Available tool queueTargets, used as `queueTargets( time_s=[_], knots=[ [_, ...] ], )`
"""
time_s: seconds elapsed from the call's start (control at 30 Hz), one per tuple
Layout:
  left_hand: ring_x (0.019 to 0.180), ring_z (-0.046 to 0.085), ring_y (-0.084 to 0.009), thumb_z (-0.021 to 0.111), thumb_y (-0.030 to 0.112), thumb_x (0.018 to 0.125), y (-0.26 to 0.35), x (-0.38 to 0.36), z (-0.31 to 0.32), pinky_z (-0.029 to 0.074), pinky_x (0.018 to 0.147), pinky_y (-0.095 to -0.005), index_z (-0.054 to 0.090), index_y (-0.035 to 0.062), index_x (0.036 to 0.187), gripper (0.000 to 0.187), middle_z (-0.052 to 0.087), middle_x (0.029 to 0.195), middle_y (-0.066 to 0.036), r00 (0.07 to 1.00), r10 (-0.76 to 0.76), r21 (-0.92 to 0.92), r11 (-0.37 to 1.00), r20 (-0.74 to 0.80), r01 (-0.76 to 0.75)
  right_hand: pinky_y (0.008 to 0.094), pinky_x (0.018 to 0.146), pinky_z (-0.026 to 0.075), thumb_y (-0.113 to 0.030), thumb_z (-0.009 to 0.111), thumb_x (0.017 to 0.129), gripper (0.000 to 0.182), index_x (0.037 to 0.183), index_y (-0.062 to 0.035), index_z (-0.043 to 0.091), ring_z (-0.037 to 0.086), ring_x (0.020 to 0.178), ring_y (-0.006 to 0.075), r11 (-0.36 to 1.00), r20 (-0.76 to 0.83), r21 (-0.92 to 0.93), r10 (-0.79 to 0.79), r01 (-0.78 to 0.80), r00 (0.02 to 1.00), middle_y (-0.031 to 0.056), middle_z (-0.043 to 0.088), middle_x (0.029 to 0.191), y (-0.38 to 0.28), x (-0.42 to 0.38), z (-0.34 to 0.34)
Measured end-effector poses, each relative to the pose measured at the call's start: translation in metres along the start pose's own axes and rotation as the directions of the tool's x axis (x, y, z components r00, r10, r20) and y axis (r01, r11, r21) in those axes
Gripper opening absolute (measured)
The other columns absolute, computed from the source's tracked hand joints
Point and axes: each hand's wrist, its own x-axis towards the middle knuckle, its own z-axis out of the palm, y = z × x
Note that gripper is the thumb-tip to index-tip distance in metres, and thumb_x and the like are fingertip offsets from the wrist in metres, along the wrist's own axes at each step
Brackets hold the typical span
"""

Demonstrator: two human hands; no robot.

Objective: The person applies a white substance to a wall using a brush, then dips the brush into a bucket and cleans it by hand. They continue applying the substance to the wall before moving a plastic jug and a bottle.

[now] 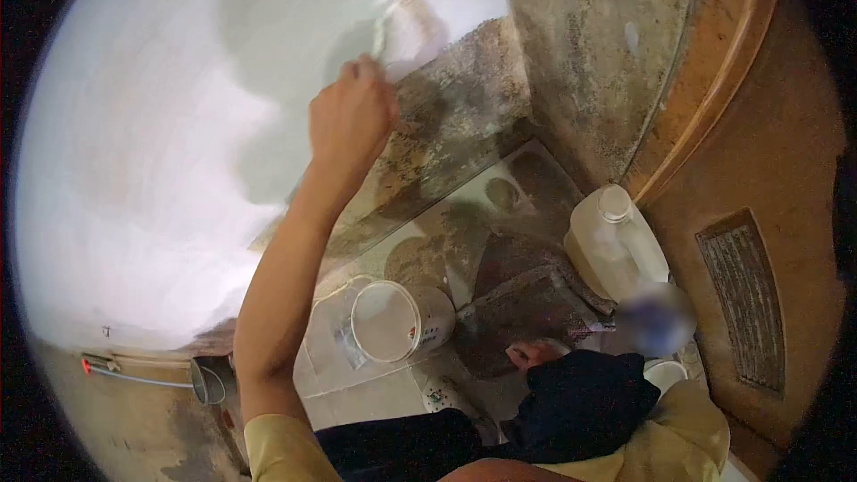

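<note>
My left arm reaches up to the wall, with my left hand [354, 116] closed and its fingers pressed together. From the fingertips rises a pale, thin, flat-edged tool [382, 34], blurred against the wall. It overlaps the border between the bright white coat [152, 125] and the bare, stained lower strip [464, 80]. Low in the view, my right hand [536, 353] pokes out past my dark trouser knee [580, 406]; only a few fingers show and the rest is hidden. Below my left forearm, a white tub [386, 321] stands on the floor.
A translucent jug [616, 241] stands right of a dark crumpled sheet [518, 312]. A blurred blue item [656, 319] sits below the jug. On the brown panel at right is a slatted vent [743, 299]. A dark cup-like container [212, 381] is at lower left.
</note>
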Motion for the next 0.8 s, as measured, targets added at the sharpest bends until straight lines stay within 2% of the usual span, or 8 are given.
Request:
queueTargets(
  time_s=[0.03,0.1,0.33,0.43,0.53,0.63,0.73,0.8],
  knots=[
    [0.07,0.067,-0.0367,0.057,0.019,0.088,0.013,0.017,0.006,0.055,0.06,-0.0461,0.057,-0.0017,0.096,0.022,0.064,0.086,-0.019,1.0,-0.003,0.006,1.0,0.009,0.003,0.0411,0.074,0.055,-0.034,0.065,0.093,0.03,0.104,-0.0073,0.07,0.069,0.083,0.0298,1.0,-0.014,0.0,0.003,-0.003,1.0,0.0147,0.071,0.093,-0.005,0.002,-0.001],
    [0.07,0.068,-0.0363,0.059,0.019,0.087,0.033,0.044,0.012,0.055,0.061,-0.0455,0.058,-0.0023,0.095,0.023,0.065,0.087,-0.019,0.999,0.046,0.001,0.999,-0.03,-0.046,0.0408,0.07,0.055,-0.034,0.063,0.094,0.029,0.104,-0.0077,0.07,0.069,0.078,0.029,0.942,-0.153,-0.335,-0.022,-0.031,0.988,0.0127,0.071,0.088,-0.021,-0.002,0.001],
    [0.069,0.067,-0.0379,0.056,0.021,0.09,0.052,0.096,0.029,0.055,0.061,-0.0466,0.06,0.0002,0.089,0.021,0.065,0.079,-0.019,0.961,0.182,0.045,0.983,-0.208,-0.176,0.0426,0.068,0.056,-0.036,0.063,0.094,0.031,0.109,-0.0093,0.07,0.069,0.074,0.0282,0.976,-0.077,-0.173,-0.15,0.135,0.986,0.0112,0.071,0.085,-0.028,0.003,-0.006],
    [0.07,0.067,-0.0388,0.056,0.02,0.089,0.041,0.105,0.041,0.055,0.063,-0.0474,0.059,-0.0003,0.091,0.02,0.065,0.077,-0.019,0.949,0.21,0.011,0.977,-0.234,-0.213,0.0427,0.07,0.056,-0.039,0.062,0.094,0.035,0.113,-0.0113,0.07,0.069,0.075,0.0284,0.945,-0.08,-0.323,-0.075,0.045,0.994,0.0115,0.071,0.085,-0.018,0.004,-0.003],
    [0.075,0.068,-0.037,0.063,0.015,0.08,0.041,0.094,0.029,0.055,0.064,-0.0472,0.059,-0.0022,0.09,0.02,0.067,0.084,-0.019,0.983,0.132,-0.029,0.99,-0.128,-0.137,0.0429,0.072,0.055,-0.042,0.06,0.095,0.038,0.114,-0.0103,0.069,0.069,0.078,0.0291,0.929,-0.116,-0.368,0.007,-0.049,0.993,0.0127,0.071,0.087,-0.02,0.001,-0.002],
    [0.078,0.066,-0.0388,0.061,0.016,0.083,0.029,0.076,0.02,0.054,0.068,-0.0486,0.058,-0.0012,0.091,0.019,0.065,0.085,-0.02,0.998,0.058,-0.057,0.997,-0.037,-0.06,0.0429,0.073,0.055,-0.042,0.06,0.095,0.041,0.115,-0.0081,0.068,0.069,0.079,0.0292,0.985,0.013,-0.172,0.019,-0.017,1.0,0.014,0.071,0.088,-0.026,-0.001,-0.009],
    [0.079,0.064,-0.0403,0.058,0.018,0.087,-0.01,0.039,0.015,0.052,0.071,-0.0496,0.058,0.0002,0.092,0.018,0.064,0.085,-0.021,0.998,0.051,-0.039,0.998,-0.031,-0.052,0.043,0.069,0.056,-0.042,0.06,0.095,0.042,0.116,-0.0064,0.067,0.069,0.074,0.0282,0.96,-0.071,-0.227,-0.187,0.166,0.98,0.0136,0.071,0.086,-0.012,0.0,0.0],
    [0.079,0.063,-0.0402,0.057,0.018,0.089,-0.032,0.016,0.005,0.052,0.07,-0.0499,0.058,0.0009,0.092,0.017,0.063,0.085,-0.021,0.999,0.035,-0.033,0.999,-0.028,-0.036,0.0411,0.064,0.056,-0.04,0.062,0.095,0.039,0.115,-0.0067,0.067,0.068,0.07,0.0263,0.813,-0.122,-0.363,-0.526,0.456,0.842,0.0121,0.071,0.085,0.003,0.006,0.003]
  ],
)
